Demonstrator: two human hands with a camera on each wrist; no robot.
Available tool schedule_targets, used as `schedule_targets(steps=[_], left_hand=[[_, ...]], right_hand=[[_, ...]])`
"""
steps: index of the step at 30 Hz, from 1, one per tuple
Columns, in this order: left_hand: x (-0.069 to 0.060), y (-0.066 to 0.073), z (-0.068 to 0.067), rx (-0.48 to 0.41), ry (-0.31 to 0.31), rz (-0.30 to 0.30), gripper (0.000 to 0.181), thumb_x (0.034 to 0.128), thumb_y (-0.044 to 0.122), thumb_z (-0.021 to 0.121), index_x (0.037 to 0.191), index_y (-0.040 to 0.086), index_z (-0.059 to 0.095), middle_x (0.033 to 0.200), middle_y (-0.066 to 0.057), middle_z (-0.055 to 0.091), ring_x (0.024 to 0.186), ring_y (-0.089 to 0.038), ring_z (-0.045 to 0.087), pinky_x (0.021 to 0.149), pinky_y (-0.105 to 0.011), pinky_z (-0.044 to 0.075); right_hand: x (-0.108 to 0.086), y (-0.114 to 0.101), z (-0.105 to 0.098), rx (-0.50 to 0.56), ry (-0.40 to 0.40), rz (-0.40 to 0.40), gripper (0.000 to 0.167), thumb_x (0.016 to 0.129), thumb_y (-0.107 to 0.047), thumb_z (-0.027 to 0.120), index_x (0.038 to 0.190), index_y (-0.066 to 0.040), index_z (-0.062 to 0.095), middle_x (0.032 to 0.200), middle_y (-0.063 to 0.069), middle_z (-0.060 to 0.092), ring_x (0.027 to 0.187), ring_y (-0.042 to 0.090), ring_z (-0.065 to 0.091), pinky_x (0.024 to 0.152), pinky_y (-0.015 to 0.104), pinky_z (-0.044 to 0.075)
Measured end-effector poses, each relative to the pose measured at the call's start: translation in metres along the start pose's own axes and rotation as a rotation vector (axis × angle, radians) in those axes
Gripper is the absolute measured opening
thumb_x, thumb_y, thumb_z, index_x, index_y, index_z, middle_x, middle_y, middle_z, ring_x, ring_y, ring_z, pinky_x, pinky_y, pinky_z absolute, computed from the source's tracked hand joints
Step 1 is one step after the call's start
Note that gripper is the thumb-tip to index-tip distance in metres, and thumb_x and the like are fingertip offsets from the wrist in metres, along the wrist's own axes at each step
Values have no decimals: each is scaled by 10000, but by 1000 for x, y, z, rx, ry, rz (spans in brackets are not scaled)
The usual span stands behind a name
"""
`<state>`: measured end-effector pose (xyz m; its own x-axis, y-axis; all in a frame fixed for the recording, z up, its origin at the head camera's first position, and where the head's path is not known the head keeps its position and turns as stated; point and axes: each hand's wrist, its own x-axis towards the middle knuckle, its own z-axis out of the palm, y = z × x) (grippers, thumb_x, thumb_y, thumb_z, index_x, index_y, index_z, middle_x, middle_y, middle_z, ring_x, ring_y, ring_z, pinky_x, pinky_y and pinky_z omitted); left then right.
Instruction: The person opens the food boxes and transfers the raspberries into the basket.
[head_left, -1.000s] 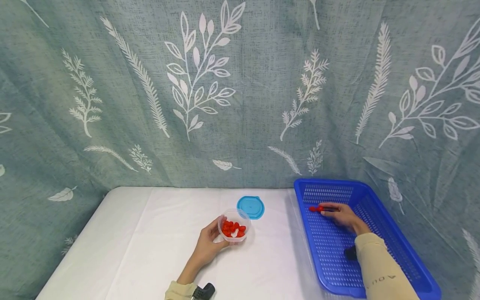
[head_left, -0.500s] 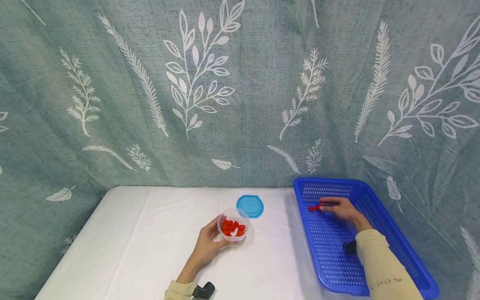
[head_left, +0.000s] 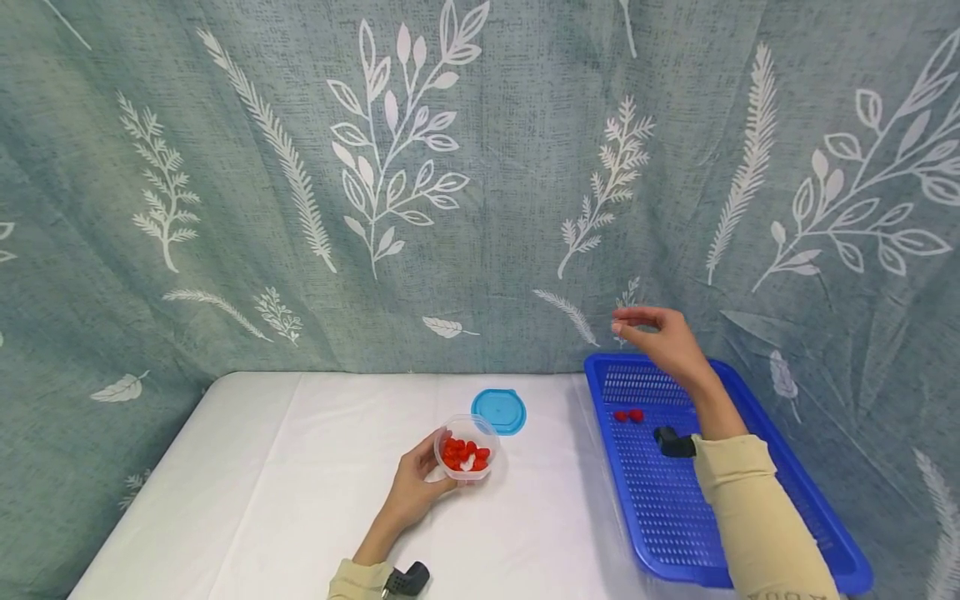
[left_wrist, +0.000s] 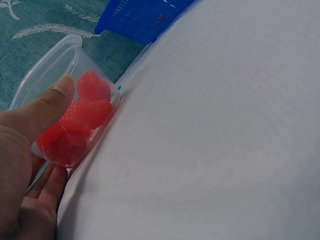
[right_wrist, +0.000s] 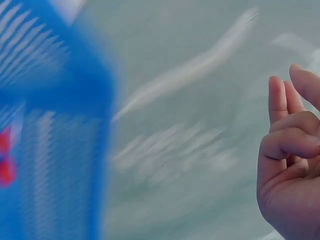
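1. my left hand point(head_left: 414, 487) is in the middle, grasping a small, round, see-through plastic tub point(head_left: 492, 443) by its side; the thumb presses the near wall and the other fingers curl round the far side and under it.
2. inside the tub sits a heap of bright red, bumpy, raspberry-like berries point(head_left: 459, 448), with one white piece point(head_left: 468, 462) among them on the near side. the tub is uncovered and close to the white cloth-covered table point(head_left: 300, 500); whether its base touches the cloth i cannot tell.
3. just beyond the tub, slightly to the right, a flat, round, turquoise plastic lid point(head_left: 498, 410) lies on the table.
4. my right hand point(head_left: 663, 337) hangs in the air over the far end of a large, rectangular, deep blue perforated plastic basket point(head_left: 652, 500). its fingers are released: thumb and fingertips point left, some fingers bent, nothing seen between them.
5. in the basket, near its far left corner, two small red pieces point(head_left: 636, 415) lie side by side, well apart from my right hand.
6. behind everything hangs a grey-green fabric curtain point(head_left: 480, 192) printed with white leaves; my sleeves point(head_left: 750, 500) are beige.
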<state>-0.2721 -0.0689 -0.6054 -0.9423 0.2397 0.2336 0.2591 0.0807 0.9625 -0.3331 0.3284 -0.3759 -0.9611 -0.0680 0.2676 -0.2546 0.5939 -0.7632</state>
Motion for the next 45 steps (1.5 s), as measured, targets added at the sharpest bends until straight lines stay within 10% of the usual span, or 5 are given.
schedule_targets(steps=[6,11,16,27,45], left_hand=[[1,1,-2,-1,5,-8,845,804,60,849,1537,54,430,1550,-130,485,1440,-323,452,1150,-345,402],[2,-1,-3,-12,0,6,841,804,30,839,1534,23,422,1553,-165,471,1437,-352,449,1151,-377,397],[0,-1,-3,7,13,11,825,810,24,832,1531,28,431,1546,-161,482,1433,-356,454,1145,-386,407],[0,-3,-3,-7,11,39,829,814,44,841,1529,9,423,1539,-176,486,1427,-365,458,1150,-365,406],[0,-2,0,-23,10,42,824,801,-3,834,1519,-13,429,1539,-188,480,1423,-356,465,1165,-390,396]], right_hand=[[-13,-78,27,78,-20,-97,355,988,-283,682,1286,-89,687,1148,148,680,1191,225,569,931,371,479],[-26,-98,61,140,-11,-133,302,985,-256,689,1248,-110,712,1131,116,692,979,75,627,691,264,540],[-40,-89,115,170,20,-152,216,948,-158,726,1147,-78,753,1059,126,730,649,15,568,521,209,486],[-73,-17,226,27,-156,-63,156,918,-77,740,1068,-65,780,1036,47,762,1053,265,682,843,411,616],[-71,-24,249,-271,-413,-47,317,953,4,627,1265,42,670,1161,150,711,944,194,646,804,343,608]])
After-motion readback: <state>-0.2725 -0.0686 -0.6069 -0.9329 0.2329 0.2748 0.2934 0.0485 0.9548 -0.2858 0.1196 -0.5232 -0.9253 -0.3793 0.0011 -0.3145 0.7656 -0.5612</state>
